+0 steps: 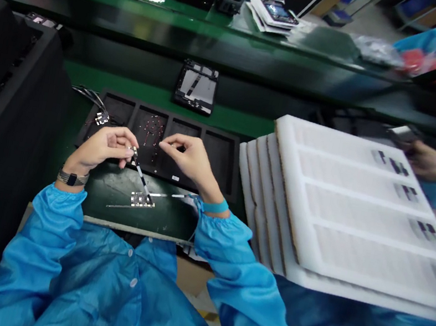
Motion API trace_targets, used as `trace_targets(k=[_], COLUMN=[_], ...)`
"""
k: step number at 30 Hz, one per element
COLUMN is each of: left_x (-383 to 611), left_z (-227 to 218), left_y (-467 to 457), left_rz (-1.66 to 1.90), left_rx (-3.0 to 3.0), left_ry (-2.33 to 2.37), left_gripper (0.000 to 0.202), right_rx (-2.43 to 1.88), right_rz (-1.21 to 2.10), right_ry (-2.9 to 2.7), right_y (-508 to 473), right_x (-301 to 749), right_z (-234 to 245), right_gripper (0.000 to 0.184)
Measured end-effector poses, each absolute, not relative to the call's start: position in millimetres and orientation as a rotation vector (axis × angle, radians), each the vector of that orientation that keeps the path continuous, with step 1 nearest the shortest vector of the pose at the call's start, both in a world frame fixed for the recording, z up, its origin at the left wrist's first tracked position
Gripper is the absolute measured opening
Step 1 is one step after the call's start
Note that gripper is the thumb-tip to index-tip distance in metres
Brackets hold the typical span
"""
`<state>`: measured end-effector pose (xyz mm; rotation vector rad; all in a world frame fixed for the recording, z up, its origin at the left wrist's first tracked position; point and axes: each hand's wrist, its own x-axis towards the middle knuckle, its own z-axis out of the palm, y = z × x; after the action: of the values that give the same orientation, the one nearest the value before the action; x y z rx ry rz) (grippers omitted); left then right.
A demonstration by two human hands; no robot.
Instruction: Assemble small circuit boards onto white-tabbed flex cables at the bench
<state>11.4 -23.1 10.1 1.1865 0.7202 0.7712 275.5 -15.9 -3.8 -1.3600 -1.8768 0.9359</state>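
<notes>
My left hand (108,148) pinches one end of a thin flex cable (141,175) between thumb and fingertips. The strip slants down to a group of small boards (141,200) lying on the green mat. Over the black compartment tray (127,161), my right hand (189,156) has thumb and forefinger pressed together. Whatever it may hold at the fingertips is too small to make out. Beside these fingertips, several tiny parts with red wires (153,128) lie in a tray compartment.
White foam trays (296,199) are stacked on the right, with a co-worker's hands (433,162) beside them. Black foam blocks (12,110) stand at left. An opened device housing (196,87) lies behind the tray. A bundle of cables (100,103) rests at the tray's left end.
</notes>
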Motion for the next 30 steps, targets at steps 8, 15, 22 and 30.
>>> trace_targets(k=[8,15,22,30], left_x=[-8.2,-15.4,-15.7,-11.2], left_z=[8.9,5.8,-0.7,-17.5], left_y=[-18.6,-13.9,-10.3,1.9], left_rz=[1.070,1.170,1.246,1.351], left_rx=[1.027,0.948,0.873,0.696], left_ry=[0.599,0.592,0.619,0.691], left_gripper=[0.040,0.040,0.042,0.036], right_rx=[-1.397,-1.643,-1.550,-1.286], right_rz=[0.603,0.644,0.660,1.005], right_ry=[-2.482,-2.443,-2.362,-1.781], right_y=[49.8,83.3,79.7,45.7], right_x=[243.3,215.9,222.4,234.7], right_z=[-8.7,-18.3,-23.2,-29.3], right_gripper=[0.021,0.010,0.005,0.015])
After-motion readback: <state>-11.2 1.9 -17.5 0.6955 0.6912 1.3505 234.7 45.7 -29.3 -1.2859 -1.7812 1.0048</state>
